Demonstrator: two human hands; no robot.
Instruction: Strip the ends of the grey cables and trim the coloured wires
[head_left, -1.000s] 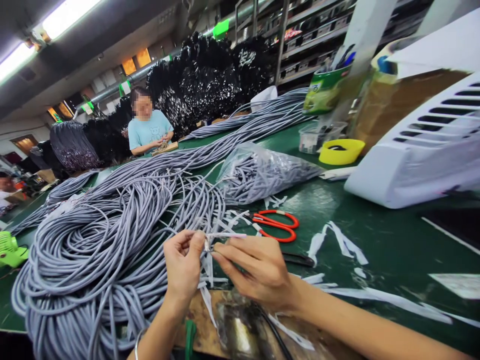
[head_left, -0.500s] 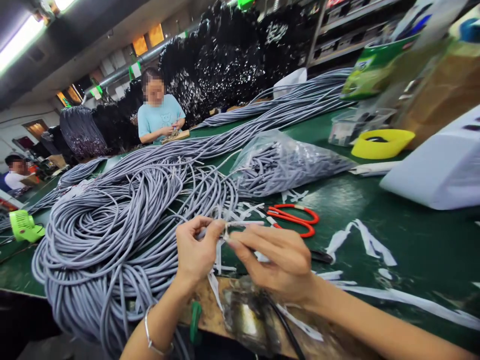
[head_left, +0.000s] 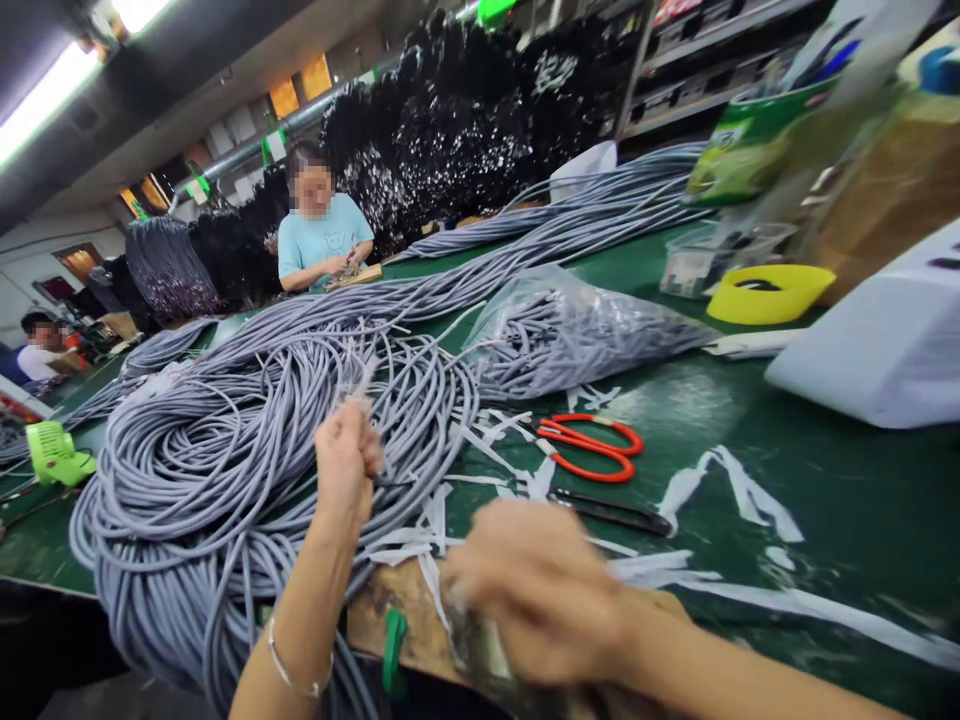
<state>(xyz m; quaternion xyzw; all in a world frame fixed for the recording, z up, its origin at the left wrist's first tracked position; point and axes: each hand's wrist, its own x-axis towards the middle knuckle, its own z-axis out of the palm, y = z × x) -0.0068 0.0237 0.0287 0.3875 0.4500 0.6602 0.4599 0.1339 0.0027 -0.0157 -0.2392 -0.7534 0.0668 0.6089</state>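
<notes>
Head cam: your left hand (head_left: 347, 450) is curled into a closed fist, and a pale strand (head_left: 365, 378) pokes out of the top of it. It's too smeared to tell whether that's cable end or wrapping, but it points up and away from you, leaning a bit right. Big thing to watch here is the grey cable coil (head_left: 225, 470): it's a wide heap to the left of and beyond your left fist, with loops showing on both sides of the wrist, so the left is easily the nearer hand. From the heap, the long run of cable stretches away and to the right, past the clear bag (head_left: 570, 335). Your right hand (head_left: 540, 590) is well apart from the coil, low over the wooden board (head_left: 409, 600). Its fingers look bent in, but it's so blurred I honestly can't tell if you're gripping anything. Just beyond that hand you've got the dark tool (head_left: 619, 513) and the red-handled scissors (head_left: 555, 430), with white strips (head_left: 739, 480) scattered to the right.
</notes>
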